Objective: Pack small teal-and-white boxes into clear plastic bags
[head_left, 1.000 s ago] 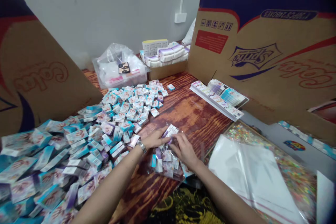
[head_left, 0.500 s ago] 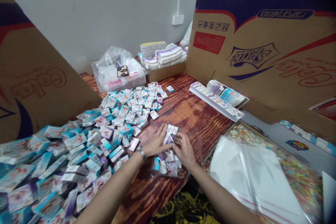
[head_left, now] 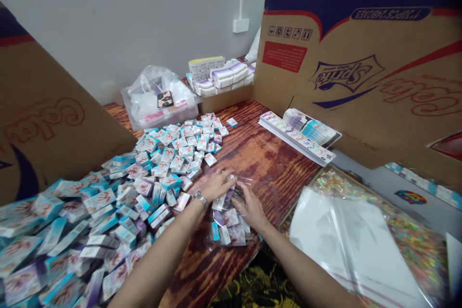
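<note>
A clear plastic bag (head_left: 231, 228) lies near the table's front edge, with several small white, blue and purple boxes inside it. My left hand (head_left: 212, 186), a metal watch on its wrist, reaches across the upper part of this bag and grips it, fingers pointing right. From the other side my right hand (head_left: 251, 206) closes curled fingers on the bag's upper right edge. The fingertips of both hands are close together, partly hiding the boxes under them. Left of my left hand spreads a large pile of small boxes (head_left: 169, 154) with a hand picture on them.
Big cardboard cartons stand at left (head_left: 54, 106) and right (head_left: 346, 77). At the back are a clear plastic tub (head_left: 159, 101) and an open carton (head_left: 227, 98) of folded papers. Printed strips (head_left: 296, 137) lie right; white sheets (head_left: 335, 236) cover a box of colourful bits (head_left: 407, 231).
My left hand has moved up and right over the bag's top, now covering the boxes there. My right hand stays beside it. The view has shifted slightly.
</note>
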`<state>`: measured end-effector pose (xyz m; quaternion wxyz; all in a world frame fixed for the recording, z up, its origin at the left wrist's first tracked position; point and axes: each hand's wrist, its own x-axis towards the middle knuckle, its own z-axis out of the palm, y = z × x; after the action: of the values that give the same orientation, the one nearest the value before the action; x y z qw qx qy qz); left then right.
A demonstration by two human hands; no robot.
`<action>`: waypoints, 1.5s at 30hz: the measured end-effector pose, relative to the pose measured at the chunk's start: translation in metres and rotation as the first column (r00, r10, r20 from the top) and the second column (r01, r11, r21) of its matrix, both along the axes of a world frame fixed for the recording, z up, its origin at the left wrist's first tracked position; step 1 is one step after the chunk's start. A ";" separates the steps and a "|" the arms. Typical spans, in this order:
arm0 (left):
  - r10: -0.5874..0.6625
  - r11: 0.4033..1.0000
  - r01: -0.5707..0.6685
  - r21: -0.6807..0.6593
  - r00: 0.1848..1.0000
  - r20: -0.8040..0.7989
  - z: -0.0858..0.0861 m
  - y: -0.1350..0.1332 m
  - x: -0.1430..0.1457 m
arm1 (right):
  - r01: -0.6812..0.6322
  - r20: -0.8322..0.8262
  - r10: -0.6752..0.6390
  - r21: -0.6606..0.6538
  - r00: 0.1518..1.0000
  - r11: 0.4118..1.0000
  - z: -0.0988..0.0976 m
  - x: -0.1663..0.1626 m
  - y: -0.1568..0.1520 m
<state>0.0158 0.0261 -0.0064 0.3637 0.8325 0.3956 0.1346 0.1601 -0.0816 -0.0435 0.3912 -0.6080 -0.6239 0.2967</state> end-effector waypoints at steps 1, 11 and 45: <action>0.001 1.000 -0.001 0.008 1.000 0.003 0.000 0.001 0.002 | 0.010 0.002 -0.010 -0.015 1.000 1.000 -0.001 -0.001 0.000; -0.164 0.984 0.165 -0.068 0.986 0.014 0.004 0.022 0.010 | -0.032 0.005 0.033 -0.051 0.999 0.998 -0.008 0.002 0.002; -0.067 0.995 0.067 0.069 0.998 0.005 -0.005 -0.009 -0.011 | 0.008 0.226 0.000 -0.035 0.974 0.999 -0.005 -0.009 0.013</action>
<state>0.0044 0.0171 -0.0112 0.3404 0.8569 0.3613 0.1388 0.1515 -0.0689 -0.0489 0.3073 -0.6459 -0.6577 0.2361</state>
